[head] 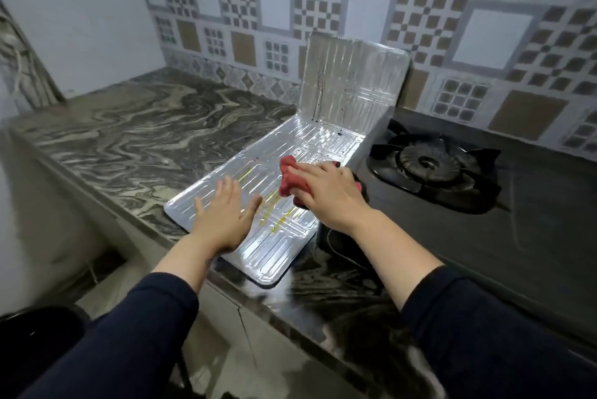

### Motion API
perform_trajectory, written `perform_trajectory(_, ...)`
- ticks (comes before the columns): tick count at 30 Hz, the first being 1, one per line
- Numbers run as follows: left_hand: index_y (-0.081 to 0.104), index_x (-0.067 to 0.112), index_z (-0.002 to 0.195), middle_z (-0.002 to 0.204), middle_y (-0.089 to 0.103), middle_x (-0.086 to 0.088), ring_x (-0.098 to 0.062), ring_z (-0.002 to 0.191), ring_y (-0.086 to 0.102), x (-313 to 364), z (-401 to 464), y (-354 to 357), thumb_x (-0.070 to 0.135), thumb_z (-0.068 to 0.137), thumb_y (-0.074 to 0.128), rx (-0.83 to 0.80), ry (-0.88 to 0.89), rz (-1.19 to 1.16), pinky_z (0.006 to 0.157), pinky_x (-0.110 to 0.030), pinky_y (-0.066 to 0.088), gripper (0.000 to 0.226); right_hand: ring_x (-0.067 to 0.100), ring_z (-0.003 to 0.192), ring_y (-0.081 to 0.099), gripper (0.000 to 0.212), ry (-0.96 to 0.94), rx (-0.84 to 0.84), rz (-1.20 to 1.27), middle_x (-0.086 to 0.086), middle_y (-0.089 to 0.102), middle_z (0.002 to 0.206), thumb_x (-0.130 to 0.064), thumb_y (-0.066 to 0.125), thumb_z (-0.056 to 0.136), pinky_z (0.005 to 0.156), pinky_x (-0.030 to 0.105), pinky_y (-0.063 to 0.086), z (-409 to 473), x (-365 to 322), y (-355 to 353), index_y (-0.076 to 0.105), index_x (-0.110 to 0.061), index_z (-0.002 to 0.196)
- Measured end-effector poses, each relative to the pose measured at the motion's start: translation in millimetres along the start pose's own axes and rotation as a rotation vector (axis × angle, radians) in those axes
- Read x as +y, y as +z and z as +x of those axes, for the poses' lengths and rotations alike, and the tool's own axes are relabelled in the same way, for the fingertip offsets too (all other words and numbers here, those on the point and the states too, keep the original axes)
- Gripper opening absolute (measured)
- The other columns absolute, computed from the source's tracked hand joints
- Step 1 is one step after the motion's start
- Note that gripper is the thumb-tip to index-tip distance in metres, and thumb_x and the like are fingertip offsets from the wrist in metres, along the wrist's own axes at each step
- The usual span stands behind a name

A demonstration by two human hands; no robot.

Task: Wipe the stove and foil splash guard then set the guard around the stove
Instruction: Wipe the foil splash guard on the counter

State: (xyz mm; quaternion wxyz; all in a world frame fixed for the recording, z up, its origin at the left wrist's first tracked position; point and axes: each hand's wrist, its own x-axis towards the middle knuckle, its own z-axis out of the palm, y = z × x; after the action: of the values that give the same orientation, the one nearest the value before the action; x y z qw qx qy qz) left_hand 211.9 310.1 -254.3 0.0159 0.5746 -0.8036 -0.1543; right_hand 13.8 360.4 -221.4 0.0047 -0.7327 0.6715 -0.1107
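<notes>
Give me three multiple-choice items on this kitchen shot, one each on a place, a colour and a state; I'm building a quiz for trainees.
1. Where does the foil splash guard lie?
A. On the counter, left of the stove
B. Standing around the stove
C. On the floor

2. What colour is the cloth?
A. Blue
B. Red
C. White

3. What is the left hand doing?
A. Gripping the cloth
B. Pressing flat on the guard
C. Hanging at the person's side

Answers:
1 A: most of the guard lies flat on the marbled counter beside the stove, one end panel leaning against the wall.
2 B: the bunched cloth under the right hand is red.
3 B: its fingers are spread on the foil.
</notes>
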Motion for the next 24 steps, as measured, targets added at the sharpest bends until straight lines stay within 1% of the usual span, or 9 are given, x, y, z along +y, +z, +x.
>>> perform_trajectory(4, -0.012, 0.008, 0.15, 0.158, -0.021, -0.006, -0.019, 0.146, -0.017, -34.0, 2.5, 34.8, 0.06, 0.093, 0.029, -0.147, -0.082, 0.058, 0.115, -0.06, -0.004, 0.088, 0.028, 0.128, 0.039, 0.05, -0.136, -0.003, -0.109, -0.005, 0.037, 0.152, -0.042, 0.04, 0.097, 0.097, 0.046, 0.025, 16.6, -35.0, 43.3, 0.037, -0.026, 0.144)
perform_trajectory(8, -0.019, 0.008, 0.148, 0.157, -0.027, -0.006, -0.018, 0.146, -0.02, -62.5, 7.5, 55.0, 0.068, 0.083, 0.044, -0.216, -0.131, 0.062, 0.114, -0.063, -0.006, 0.109, 0.029, 0.135, 0.034, 0.053, -0.145, -0.181, -0.091, -0.003, 0.031, 0.156, -0.039, 0.042, 0.096, 0.102, 0.051, 0.026, 18.5, -58.4, 105.1, 0.031, -0.025, 0.147)
perform_trajectory(10, -0.019, 0.007, 0.148, 0.156, -0.028, -0.006, -0.018, 0.145, -0.023, -74.9, 13.2, 58.5, 0.077, 0.075, 0.045, -0.22, -0.144, 0.117, 0.112, -0.065, -0.007, 0.119, 0.028, 0.141, 0.027, 0.058, -0.136, -0.266, -0.031, -0.003, 0.025, 0.158, -0.045, 0.042, 0.094, 0.107, 0.055, 0.02, 9.6, -58.8, 130.7, 0.029, -0.028, 0.148)
perform_trajectory(12, -0.018, 0.007, 0.148, 0.156, -0.028, -0.007, -0.018, 0.144, -0.026, -84.0, 18.6, 58.9, 0.086, 0.065, 0.045, -0.24, -0.167, 0.16, 0.11, -0.067, -0.008, 0.13, 0.024, 0.148, 0.006, 0.062, -0.078, -0.332, 0.053, -0.009, 0.01, 0.161, -0.058, 0.036, 0.091, 0.112, 0.058, 0.002, 1.8, -54.9, 148.9, 0.021, -0.038, 0.148)
perform_trajectory(14, -0.019, 0.007, 0.147, 0.155, -0.03, -0.008, -0.019, 0.143, -0.028, -90.0, 21.7, 58.5, 0.092, 0.056, 0.042, -0.281, -0.214, 0.181, 0.106, -0.069, -0.011, 0.139, 0.023, 0.148, -0.007, 0.064, 0.013, -0.288, 0.105, -0.014, 0.001, 0.161, -0.069, 0.023, 0.087, 0.113, 0.057, -0.011, -1.3, -56.7, 155.0, 0.015, -0.048, 0.146)
perform_trajectory(16, -0.022, 0.007, 0.145, 0.153, -0.034, -0.009, -0.02, 0.142, -0.031, -93.0, 23.2, 58.3, 0.094, 0.05, 0.042, -0.325, -0.258, 0.17, 0.104, -0.07, -0.013, 0.144, 0.026, 0.147, -0.016, 0.062, 0.074, -0.257, 0.144, -0.018, -0.002, 0.16, -0.067, 0.01, 0.086, 0.113, 0.058, -0.014, 2.4, -65.5, 157.5, 0.01, -0.05, 0.146)
perform_trajectory(18, -0.024, 0.006, 0.144, 0.152, -0.036, -0.01, -0.02, 0.141, -0.032, -94.2, 25.3, 60.2, 0.091, 0.054, 0.045, -0.351, -0.269, 0.168, 0.106, -0.071, -0.012, 0.143, 0.031, 0.144, -0.024, 0.058, 0.052, -0.3, 0.156, -0.021, -0.006, 0.158, -0.062, 0.005, 0.089, 0.111, 0.06, -0.018, 7.2, -75.1, 161.8, 0.008, -0.051, 0.146)
perform_trajectory(21, -0.027, 0.005, 0.143, 0.151, -0.038, -0.011, -0.022, 0.139, -0.035, -94.5, 30.0, 62.1, 0.091, 0.052, 0.046, -0.378, -0.281, 0.179, 0.105, -0.071, -0.013, 0.145, 0.032, 0.143, -0.027, 0.052, -0.023, -0.314, 0.095, -0.022, -0.007, 0.158, -0.061, 0.008, 0.092, 0.109, 0.061, -0.021, 17.2, -72.0, 167.2, 0.009, -0.055, 0.144)
perform_trajectory(24, -0.029, 0.006, 0.142, 0.148, -0.041, -0.011, -0.022, 0.137, -0.038, -92.4, 33.6, 63.1, 0.1, 0.04, 0.037, -0.407, -0.295, 0.189, 0.101, -0.072, -0.015, 0.153, 0.029, 0.144, -0.024, 0.052, 0.078, -0.254, 0.071, -0.021, -0.005, 0.158, -0.067, 0.013, 0.09, 0.11, 0.062, -0.016, 41.7, -50.7, 172.5, 0.01, -0.058, 0.142)
